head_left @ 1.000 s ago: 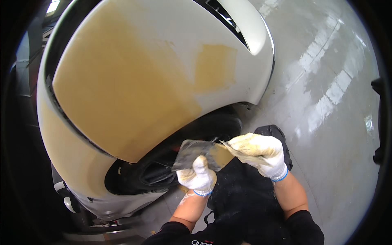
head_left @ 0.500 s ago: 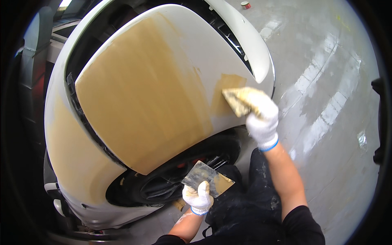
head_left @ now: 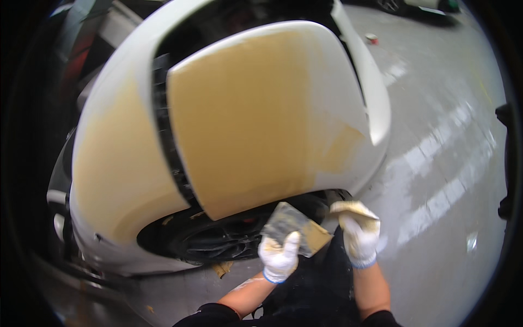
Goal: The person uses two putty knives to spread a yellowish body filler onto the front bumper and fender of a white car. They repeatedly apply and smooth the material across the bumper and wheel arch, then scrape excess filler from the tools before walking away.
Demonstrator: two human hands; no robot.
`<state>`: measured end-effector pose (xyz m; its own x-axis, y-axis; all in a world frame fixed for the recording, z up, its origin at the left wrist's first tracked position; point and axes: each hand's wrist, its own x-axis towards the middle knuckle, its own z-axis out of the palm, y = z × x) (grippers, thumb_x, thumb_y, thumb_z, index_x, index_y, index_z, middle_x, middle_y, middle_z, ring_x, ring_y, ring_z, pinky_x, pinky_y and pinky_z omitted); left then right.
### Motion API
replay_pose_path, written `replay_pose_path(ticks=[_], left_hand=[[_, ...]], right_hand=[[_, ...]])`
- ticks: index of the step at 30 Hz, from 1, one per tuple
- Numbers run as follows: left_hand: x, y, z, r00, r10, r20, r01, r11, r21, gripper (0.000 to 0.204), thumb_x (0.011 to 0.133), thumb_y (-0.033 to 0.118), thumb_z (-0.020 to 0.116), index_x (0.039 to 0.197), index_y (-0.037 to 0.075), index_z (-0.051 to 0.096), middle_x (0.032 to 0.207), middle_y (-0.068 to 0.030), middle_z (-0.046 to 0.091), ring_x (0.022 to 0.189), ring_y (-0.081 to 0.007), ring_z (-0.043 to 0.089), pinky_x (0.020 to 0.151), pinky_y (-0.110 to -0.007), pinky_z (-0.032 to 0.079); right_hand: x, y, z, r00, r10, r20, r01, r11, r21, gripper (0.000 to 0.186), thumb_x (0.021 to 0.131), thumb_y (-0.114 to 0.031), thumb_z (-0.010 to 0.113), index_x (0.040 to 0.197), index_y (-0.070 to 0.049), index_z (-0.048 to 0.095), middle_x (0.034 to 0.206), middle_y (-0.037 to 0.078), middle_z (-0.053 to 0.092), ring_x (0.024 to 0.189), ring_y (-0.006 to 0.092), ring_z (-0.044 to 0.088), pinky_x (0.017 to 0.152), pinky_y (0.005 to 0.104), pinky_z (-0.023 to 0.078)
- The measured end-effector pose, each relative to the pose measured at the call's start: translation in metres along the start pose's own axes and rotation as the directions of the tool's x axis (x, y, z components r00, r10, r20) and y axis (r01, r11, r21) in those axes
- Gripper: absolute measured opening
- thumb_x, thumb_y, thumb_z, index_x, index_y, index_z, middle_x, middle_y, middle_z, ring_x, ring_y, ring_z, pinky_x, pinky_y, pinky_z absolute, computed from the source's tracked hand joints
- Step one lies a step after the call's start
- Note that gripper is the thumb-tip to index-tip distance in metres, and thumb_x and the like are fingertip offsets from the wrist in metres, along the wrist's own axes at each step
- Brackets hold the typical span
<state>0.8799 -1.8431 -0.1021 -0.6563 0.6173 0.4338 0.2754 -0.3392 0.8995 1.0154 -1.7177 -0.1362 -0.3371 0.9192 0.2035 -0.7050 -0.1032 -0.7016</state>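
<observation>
You see pale glare streaking the floor, while the wheel sits in deep shadow; blur softens the car, and straight lines bow toward a black rim.

A: What was the floor like?

B: Grey and smooth, with a dull sheen. Pale, blocky streaks ran slantwise across its right side, like reflected light.

A: Did anything lie on it?

B: A small red-and-white can stood farther off, a shiny scrap lay toward the right, and a tan scrap lay at lower left. A faint yellow line showed at far right.

A: And farther back?

B: Another vehicle stood at upper right, cut off, one dark wheel showing.

A: The left side?

B: Dim. A pale beam slanted there, near a blurred red patch I couldn't identify.
</observation>
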Motion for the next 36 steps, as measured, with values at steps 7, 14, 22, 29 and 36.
replay_pose_path(ticks=[7, 14, 22, 29, 36], left_hand=[[0.003, 0.023, 0.020, 0.994, -0.090, -0.061, 0.068, 0.952, -0.299, 0.035, 0.101, 0.001, 0.070, 0.134, -0.003, 0.059, 0.123, -0.0083, 0.073, 0.109, -0.0143, 0.070, 0.101, -0.033, 0.055], [-0.002, 0.040, 0.014, 0.879, -0.125, 0.460, 0.122, 0.992, 0.035, 0.022, 0.101, 0.009, 0.074, 0.119, -0.004, 0.073, 0.104, -0.0049, 0.080, 0.088, -0.0089, 0.071, 0.083, -0.028, 0.057], [0.002, 0.041, -0.005, 0.957, -0.092, 0.274, 0.147, 0.972, -0.185, 0.035, 0.102, 0.004, 0.071, 0.135, -0.005, 0.065, 0.126, -0.0084, 0.076, 0.110, -0.0122, 0.071, 0.097, -0.029, 0.056], [-0.021, 0.043, -0.003, 0.882, -0.217, 0.419, 0.241, 0.971, -0.004, 0.025, 0.102, 0.016, 0.074, 0.120, -0.001, 0.073, 0.105, -0.0120, 0.079, 0.090, -0.0186, 0.075, 0.083, -0.032, 0.058], [-0.034, 0.027, -0.007, 0.879, -0.030, 0.476, -0.023, 0.994, 0.106, 0.023, 0.094, 0.022, 0.081, 0.104, 0.002, 0.077, 0.088, -0.0142, 0.075, 0.068, -0.0322, 0.071, 0.063, -0.039, 0.055]], right_hand=[[-0.025, -0.006, -0.019, 0.843, 0.467, 0.267, -0.116, 0.643, -0.757, 0.023, 0.093, 0.006, 0.069, 0.115, 0.007, 0.074, 0.107, 0.012, 0.079, 0.095, 0.0196, 0.074, 0.089, 0.0312, 0.057], [-0.069, 0.024, -0.021, 0.775, 0.609, 0.168, -0.632, 0.756, 0.172, 0.044, 0.100, -0.017, 0.075, 0.139, -0.008, 0.058, 0.130, 0.006, 0.068, 0.111, 0.0198, 0.068, 0.096, 0.0358, 0.059], [-0.065, 0.012, -0.031, 0.716, 0.674, 0.179, -0.687, 0.726, 0.015, 0.060, 0.093, -0.009, 0.072, 0.148, 0.003, 0.051, 0.138, 0.012, 0.068, 0.125, 0.0231, 0.068, 0.109, 0.0370, 0.053], [-0.073, 0.051, -0.045, 0.708, 0.671, 0.220, -0.697, 0.614, 0.371, 0.050, 0.104, -0.025, 0.066, 0.146, -0.001, 0.054, 0.134, 0.013, 0.069, 0.118, 0.0253, 0.071, 0.102, 0.0415, 0.059], [-0.090, 0.061, -0.039, 0.644, 0.695, 0.320, -0.762, 0.619, 0.189, 0.043, 0.109, -0.025, 0.058, 0.148, -0.008, 0.053, 0.135, 0.008, 0.066, 0.117, 0.0210, 0.069, 0.101, 0.0404, 0.061]])
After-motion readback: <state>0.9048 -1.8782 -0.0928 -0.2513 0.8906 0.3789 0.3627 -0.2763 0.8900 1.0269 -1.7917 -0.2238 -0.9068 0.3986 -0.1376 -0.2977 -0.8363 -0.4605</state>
